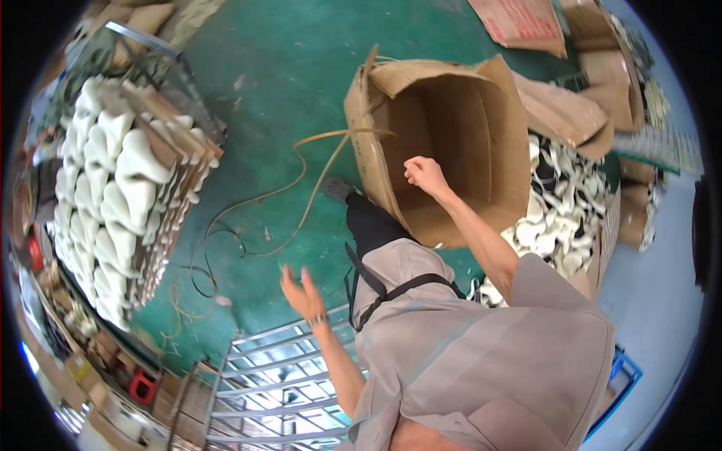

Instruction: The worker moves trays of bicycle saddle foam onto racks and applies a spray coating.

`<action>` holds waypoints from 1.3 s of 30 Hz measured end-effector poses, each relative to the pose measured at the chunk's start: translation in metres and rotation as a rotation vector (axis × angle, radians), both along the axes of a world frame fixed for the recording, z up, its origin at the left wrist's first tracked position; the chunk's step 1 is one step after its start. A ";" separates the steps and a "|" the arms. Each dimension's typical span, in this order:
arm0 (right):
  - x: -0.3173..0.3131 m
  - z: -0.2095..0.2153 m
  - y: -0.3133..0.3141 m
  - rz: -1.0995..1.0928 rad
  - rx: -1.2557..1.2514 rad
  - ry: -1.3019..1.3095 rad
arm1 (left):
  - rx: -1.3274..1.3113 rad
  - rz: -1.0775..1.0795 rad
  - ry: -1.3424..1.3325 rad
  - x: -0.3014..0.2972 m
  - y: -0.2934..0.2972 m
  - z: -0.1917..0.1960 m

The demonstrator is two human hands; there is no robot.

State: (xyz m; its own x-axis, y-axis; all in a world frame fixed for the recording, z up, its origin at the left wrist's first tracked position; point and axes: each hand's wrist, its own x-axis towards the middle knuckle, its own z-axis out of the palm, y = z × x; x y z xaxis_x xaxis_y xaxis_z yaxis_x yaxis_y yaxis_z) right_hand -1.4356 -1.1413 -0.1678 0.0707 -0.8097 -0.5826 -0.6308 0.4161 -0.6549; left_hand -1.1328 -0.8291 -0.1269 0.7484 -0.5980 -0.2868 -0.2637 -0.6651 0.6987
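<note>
My right hand (426,177) is raised over the mouth of a large brown cardboard box (505,143). Its fingers are curled in a loose fist, and nothing shows in them. My left hand (304,295) hangs in the air over the green floor, fingers spread, with a band at the wrist. The box stands open and looks hollow inside, its bottom partly hidden by my right arm. A thin yellowish strap or tube (323,136) runs over the box's left rim and trails in loops across the floor.
A tall stack of cream-white rounded pieces (113,188) between brown sheets stands at left. A heap of similar pieces (560,214) lies right of the box, beside flattened cardboard (560,113). A metal rack (278,383) is close below my left arm. My grey shoe (338,189) is beside the box.
</note>
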 end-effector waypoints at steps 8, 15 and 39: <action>0.032 -0.015 -0.001 -0.242 0.121 -0.162 | 0.079 -0.953 -0.277 -0.019 -0.366 0.012; -0.003 -0.027 -0.018 -0.520 0.058 -0.256 | 0.112 -1.257 0.068 -0.052 -0.299 0.079; 0.130 0.153 0.051 0.152 -0.204 -0.260 | -0.298 -0.368 -0.083 0.226 0.265 0.330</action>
